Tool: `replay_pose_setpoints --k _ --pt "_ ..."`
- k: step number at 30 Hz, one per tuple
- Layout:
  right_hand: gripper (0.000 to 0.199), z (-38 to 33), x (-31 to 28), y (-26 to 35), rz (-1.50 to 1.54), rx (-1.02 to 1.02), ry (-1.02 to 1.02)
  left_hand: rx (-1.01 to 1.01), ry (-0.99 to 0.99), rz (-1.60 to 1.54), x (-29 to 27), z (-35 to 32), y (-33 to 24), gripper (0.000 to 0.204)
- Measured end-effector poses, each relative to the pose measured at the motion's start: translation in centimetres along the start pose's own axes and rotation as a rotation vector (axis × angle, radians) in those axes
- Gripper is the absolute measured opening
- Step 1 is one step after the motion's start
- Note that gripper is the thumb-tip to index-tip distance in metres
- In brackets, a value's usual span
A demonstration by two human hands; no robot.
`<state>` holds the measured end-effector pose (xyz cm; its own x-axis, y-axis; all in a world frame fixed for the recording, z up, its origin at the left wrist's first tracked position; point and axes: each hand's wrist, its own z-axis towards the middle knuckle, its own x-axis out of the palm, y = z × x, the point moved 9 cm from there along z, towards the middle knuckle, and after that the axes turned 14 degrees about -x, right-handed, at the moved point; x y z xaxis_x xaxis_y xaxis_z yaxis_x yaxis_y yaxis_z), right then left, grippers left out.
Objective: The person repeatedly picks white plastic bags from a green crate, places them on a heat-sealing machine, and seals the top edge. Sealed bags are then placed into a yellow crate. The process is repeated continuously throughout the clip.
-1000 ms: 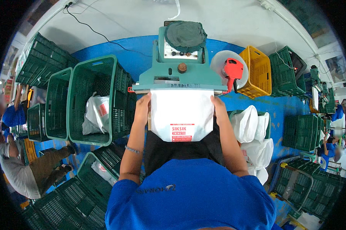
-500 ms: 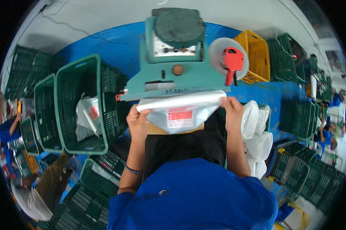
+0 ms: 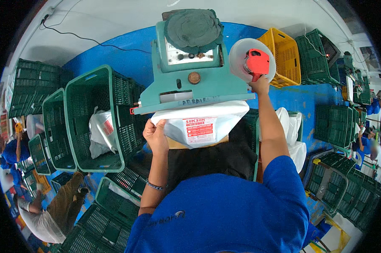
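A white plastic bag (image 3: 173, 126) with red print lies along the front edge of a green bag-sealing machine (image 3: 156, 90). My left hand (image 3: 156, 133) pinches the bag at its left corner, thumb on top. Over to the right, my right hand (image 3: 260, 85) is at the handle of a red label gun (image 3: 258, 62), its fingers wrapped round it. The gun sits in a round whitish tub (image 3: 237, 52) beside the machine. Part of the right hand's grip is hidden behind the handle. The bag's right end has no hand on it.
Green crates (image 3: 89, 166) stand at my left, one with a white bag (image 3: 102, 130) inside. More filled white bags (image 3: 296, 156) lie in a crate at my right. A yellow crate (image 3: 279, 57) stands behind the tub. A person (image 3: 43, 219) is at the far lower left.
My right hand has let go of the bag's right corner and reached forward and right to the label gun's handle. My left hand still pinches the bag.
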<state>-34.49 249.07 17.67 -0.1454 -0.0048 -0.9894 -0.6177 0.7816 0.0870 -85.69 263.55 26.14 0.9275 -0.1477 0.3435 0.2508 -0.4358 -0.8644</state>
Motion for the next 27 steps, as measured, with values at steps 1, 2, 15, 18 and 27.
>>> replay_pose_setpoints --k 1,2,15,18,27 --pt "0.063 -0.1 -0.5 -0.1 0.139 -0.017 -0.014 0.003 -0.019 -0.010 -0.2 0.0 0.3 0.019" --pt "0.062 -0.5 -0.9 -0.3 0.283 -0.022 0.022 -0.040 -0.049 -0.084 -0.5 0.0 1.1 0.019" --pt "0.041 -30.6 -10.4 2.0 0.811 -0.402 0.068 -0.005 -0.026 -0.217 1.4 -0.1 2.8 0.030" --pt "0.042 -36.1 -12.3 8.2 0.835 -0.639 0.026 0.007 -0.047 -0.244 1.5 -0.7 2.2 0.031" --pt "0.044 -38.9 -9.0 2.7 0.353 -0.311 0.649 -0.015 -0.037 -0.270 1.3 -0.9 3.0 0.029"
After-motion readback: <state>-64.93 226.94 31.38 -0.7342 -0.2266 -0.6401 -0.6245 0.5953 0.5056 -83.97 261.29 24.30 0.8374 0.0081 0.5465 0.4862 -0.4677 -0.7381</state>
